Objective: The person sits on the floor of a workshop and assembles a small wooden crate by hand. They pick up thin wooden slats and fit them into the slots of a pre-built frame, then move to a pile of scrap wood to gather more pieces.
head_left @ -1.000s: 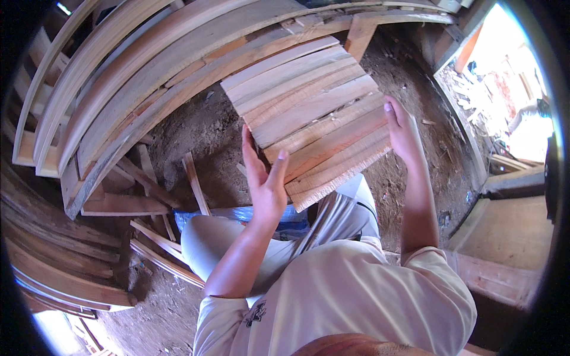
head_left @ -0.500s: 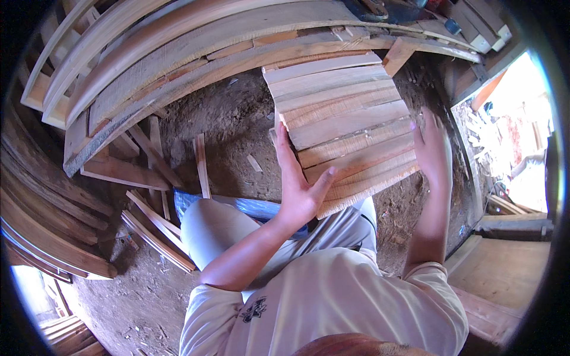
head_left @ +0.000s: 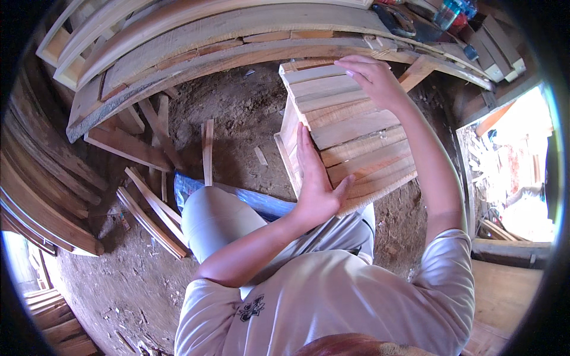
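A slatted wooden box point(head_left: 350, 139) stands tilted in front of my lap, its pale slats lying side by side across the face toward me. My left hand point(head_left: 317, 184) braces the box's left edge, fingers stretched along the side and thumb over the slats. Over the box's far end reaches my right hand point(head_left: 369, 82), its fingers extended and close together, at or just above the far slats; whether it touches them I cannot tell. Part of the left side wall of the box shows beyond my left fingers.
A long wooden bench point(head_left: 237, 53) with boards on it runs across the far side. Loose wood strips point(head_left: 153, 219) lie on the dirt floor point(head_left: 219, 107) to my left. Stacked timber point(head_left: 44, 196) lines the far left. At the upper right are a saw point(head_left: 395, 21) and a clear blue bottle point(head_left: 446, 15).
My right hand has moved from the box's right edge up and left to its far end. The box has turned slightly, so more of its left wall shows. My left hand stays on its edge.
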`<state>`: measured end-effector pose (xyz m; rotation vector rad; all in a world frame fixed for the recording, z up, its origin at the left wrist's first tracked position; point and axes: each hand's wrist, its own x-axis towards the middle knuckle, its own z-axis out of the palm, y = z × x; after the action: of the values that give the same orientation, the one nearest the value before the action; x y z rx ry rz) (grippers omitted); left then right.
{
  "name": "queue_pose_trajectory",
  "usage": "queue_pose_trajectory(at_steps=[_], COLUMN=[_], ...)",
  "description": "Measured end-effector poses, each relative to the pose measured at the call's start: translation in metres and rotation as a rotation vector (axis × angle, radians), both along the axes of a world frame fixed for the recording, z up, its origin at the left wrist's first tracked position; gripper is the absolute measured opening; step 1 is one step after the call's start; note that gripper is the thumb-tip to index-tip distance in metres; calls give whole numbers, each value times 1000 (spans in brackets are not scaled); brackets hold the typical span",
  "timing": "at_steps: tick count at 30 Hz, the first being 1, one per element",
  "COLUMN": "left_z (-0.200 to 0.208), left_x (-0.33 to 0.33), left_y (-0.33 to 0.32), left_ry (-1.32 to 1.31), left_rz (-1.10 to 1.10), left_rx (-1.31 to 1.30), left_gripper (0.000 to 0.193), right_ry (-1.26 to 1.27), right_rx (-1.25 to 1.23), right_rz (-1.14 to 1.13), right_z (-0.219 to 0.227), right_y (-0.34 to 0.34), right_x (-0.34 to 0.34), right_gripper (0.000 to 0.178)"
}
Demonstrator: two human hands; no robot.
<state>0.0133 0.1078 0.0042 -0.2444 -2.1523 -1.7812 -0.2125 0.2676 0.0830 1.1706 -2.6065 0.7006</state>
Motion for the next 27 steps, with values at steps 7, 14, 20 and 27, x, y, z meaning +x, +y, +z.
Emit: queue_pose_trajectory(at_steps=[7, 14, 20, 27], left_z=[0, -3, -7, -11], left_x=[-1, -2, 2, 3], left_y=[-3, -1, 5, 5], left_ry=[2, 9, -10, -29], left_rz=[3, 15, -52, -80], left_rx=[-12, 43, 217, 233], left_gripper=[120, 119, 118, 115], right_ry=[131, 8, -68, -163], right_rx=[-33, -39, 72, 208], right_rz=[24, -14, -18, 12], right_z=[-18, -17, -14, -8], right_y=[-5, -4, 15, 18], right_x=[-11, -5, -4, 0], right_gripper=[28, 30, 43, 47])
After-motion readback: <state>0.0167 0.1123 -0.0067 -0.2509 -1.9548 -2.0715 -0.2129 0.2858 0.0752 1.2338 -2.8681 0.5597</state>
